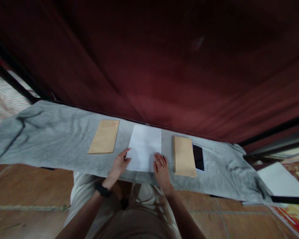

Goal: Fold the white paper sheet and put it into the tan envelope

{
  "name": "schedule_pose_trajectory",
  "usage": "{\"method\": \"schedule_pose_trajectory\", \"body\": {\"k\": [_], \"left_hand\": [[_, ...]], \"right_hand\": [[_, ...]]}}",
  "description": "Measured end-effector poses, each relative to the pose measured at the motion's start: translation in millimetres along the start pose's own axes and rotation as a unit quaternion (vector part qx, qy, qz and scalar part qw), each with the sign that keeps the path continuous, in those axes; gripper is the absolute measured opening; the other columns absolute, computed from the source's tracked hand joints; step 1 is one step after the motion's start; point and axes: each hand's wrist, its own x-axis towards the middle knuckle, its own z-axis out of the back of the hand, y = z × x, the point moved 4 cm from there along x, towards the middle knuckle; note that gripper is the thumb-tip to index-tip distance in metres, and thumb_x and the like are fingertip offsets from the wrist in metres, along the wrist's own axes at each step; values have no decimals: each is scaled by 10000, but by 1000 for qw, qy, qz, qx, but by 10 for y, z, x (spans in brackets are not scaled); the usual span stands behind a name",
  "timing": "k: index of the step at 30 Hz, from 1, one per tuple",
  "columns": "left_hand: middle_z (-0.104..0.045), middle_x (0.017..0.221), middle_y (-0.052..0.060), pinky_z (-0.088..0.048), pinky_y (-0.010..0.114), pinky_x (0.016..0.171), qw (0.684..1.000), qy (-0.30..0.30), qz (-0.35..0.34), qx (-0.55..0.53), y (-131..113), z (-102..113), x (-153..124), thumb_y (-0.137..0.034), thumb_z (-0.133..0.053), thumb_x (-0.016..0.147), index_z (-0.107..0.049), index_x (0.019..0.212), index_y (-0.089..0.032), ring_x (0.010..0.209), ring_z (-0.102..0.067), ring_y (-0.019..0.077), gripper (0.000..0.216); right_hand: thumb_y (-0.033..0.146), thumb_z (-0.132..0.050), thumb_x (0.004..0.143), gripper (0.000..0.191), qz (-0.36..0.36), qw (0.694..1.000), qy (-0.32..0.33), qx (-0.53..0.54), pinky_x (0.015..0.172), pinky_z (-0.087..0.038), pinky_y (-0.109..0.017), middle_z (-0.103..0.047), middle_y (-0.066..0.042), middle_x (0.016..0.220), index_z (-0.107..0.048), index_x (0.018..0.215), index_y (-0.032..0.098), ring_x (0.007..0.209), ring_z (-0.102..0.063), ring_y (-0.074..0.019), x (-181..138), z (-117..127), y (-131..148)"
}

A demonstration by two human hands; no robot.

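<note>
A white sheet of paper (144, 146) lies flat on a grey cloth (52, 139) in front of me. My left hand (119, 166) rests at the sheet's lower left corner, thumb touching its edge. My right hand (161, 169) lies flat with fingertips on the sheet's lower right corner. Neither hand grips anything. A brown envelope (104, 136) lies to the left of the sheet. A stack of brown envelopes (183, 156) lies to the right.
A black phone (198, 157) lies beside the right-hand envelope stack. A dark red curtain (164, 66) hangs behind the cloth. White paper (279, 181) sits at the far right. Tiled floor (27, 196) shows below the cloth's front edge.
</note>
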Motion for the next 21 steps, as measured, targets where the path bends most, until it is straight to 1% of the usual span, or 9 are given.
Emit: {"method": "schedule_pose_trajectory", "body": {"k": [3,6,9,12,15,16,18,20,21], "left_hand": [[-656,804,-15,-557,302,704,1000,19,11,-14,28,30,-36,-202,-635,745,-667,1320,-160,713,-629,169,577],[-698,865,3,-572,309,752,1000,18,5,-1,0,49,-63,-184,-625,730,-671,1312,-178,779,-663,182,584],[-738,949,31,-587,339,822,1000,9,-3,20,-38,58,-62,-164,-613,734,-673,1303,-187,848,-695,202,573],[-749,981,53,-598,362,843,999,20,-11,33,-29,64,-46,-179,-604,772,-648,1337,-162,854,-709,209,567],[-742,963,54,-609,374,844,998,24,-19,57,19,97,-50,-192,-596,808,-633,1351,-153,856,-718,212,545],[-740,984,62,-610,383,856,997,14,-29,75,22,114,-61,-185,-587,819,-636,1347,-157,872,-721,216,531],[-726,1097,105,-598,422,920,988,-28,-71,134,-26,143,-95,-167,-552,850,-643,1346,-162,965,-722,242,504],[-675,1274,162,-557,481,1014,967,-81,-135,200,-154,120,-134,-170,-501,907,-635,1371,-164,1137,-684,291,483],[-631,1370,181,-524,511,1063,953,-102,-169,229,-240,77,-144,-191,-478,942,-622,1394,-166,1243,-636,318,475]], "right_hand": [[228,-382,1081,455,21,999,24,5,1268,-310,-493,-520,-83,1590,-543,1504,189,1501,-436,-220,18,20,62],[260,-404,1083,465,40,998,58,6,1270,-327,-460,-456,-67,1636,-515,1529,187,1532,-392,-218,107,10,190],[287,-437,1084,469,52,995,84,-2,1263,-348,-441,-429,-67,1652,-503,1539,192,1541,-377,-218,233,-59,335],[331,-498,1076,472,54,993,99,-16,1262,-348,-455,-432,-80,1650,-514,1530,201,1526,-403,-237,293,-158,422],[358,-523,1071,471,53,993,101,-25,1264,-341,-483,-442,-86,1643,-521,1523,223,1510,-429,-248,242,-225,430],[360,-521,1072,469,54,993,99,-23,1264,-341,-486,-445,-83,1641,-521,1523,228,1507,-434,-249,214,-234,422],[354,-513,1074,459,53,994,96,-11,1264,-346,-487,-460,-73,1633,-529,1517,236,1501,-444,-247,178,-238,403],[327,-487,1078,446,42,995,93,7,1258,-364,-472,-494,-77,1609,-540,1508,220,1490,-460,-234,206,-230,386],[309,-464,1083,443,33,995,91,16,1255,-372,-459,-508,-85,1598,-543,1505,202,1487,-464,-226,252,-226,380]]}}
